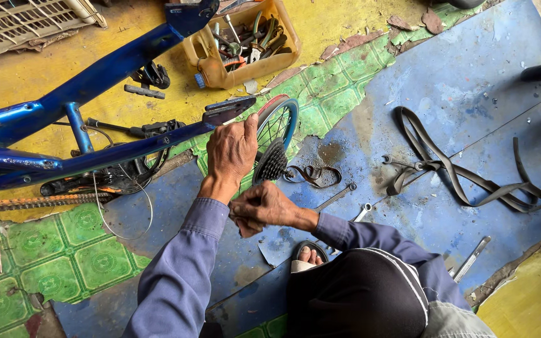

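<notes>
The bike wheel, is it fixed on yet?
Not yet. The inner tube already lies out on the floor. The left hand holds the wheel upright by the blue frame's rear end; the right hand hovers beneath. Wrenches lie unused nearby.

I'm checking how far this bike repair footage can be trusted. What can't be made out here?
Head view:
- Right hand: closed fist hides whatever it grips.
- Wheel: seen edge-on, left hand covers part of the rim.
- Blue frame: cut off by the left edge.
- Tools in the cut-open jug: too tangled to tell apart.
</notes>
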The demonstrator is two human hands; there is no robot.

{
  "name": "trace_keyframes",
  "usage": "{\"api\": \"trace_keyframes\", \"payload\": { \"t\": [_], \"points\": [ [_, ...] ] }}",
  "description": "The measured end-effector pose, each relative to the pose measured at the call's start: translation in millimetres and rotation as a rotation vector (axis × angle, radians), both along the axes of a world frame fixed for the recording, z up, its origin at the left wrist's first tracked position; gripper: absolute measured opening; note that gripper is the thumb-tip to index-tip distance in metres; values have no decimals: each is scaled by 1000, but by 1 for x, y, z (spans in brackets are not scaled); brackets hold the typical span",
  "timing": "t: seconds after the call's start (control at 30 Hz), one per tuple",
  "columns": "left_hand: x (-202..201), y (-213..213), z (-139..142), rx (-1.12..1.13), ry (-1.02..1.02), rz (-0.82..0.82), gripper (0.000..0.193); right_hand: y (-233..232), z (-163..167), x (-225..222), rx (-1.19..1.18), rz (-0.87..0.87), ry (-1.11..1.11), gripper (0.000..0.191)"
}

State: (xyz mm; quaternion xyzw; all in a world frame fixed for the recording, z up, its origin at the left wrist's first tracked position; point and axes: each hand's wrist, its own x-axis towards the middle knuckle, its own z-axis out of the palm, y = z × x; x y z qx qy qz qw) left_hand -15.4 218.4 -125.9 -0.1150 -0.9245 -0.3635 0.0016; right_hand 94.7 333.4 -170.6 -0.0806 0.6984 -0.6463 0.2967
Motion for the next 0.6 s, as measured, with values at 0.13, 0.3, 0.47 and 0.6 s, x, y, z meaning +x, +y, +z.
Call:
{"api": "trace_keyframes", "payload": {
  "t": [0.13,0.3,0.47,0.6],
  "points": [
    [0,-3,0,2,-12,-7,63,4,14,-12,-187,-152,-116,24],
    [0,-5,-4,29,-16,10,63,-1,8,-15,-372,-431,-174,22],
    [0,-10,-5,72,-51,12,62,6,5,-18,-278,-319,-83,20],
    [1,-12,-5,101,30,22,61,17,7,-43,-513,-629,-165,19]
  ]
}}
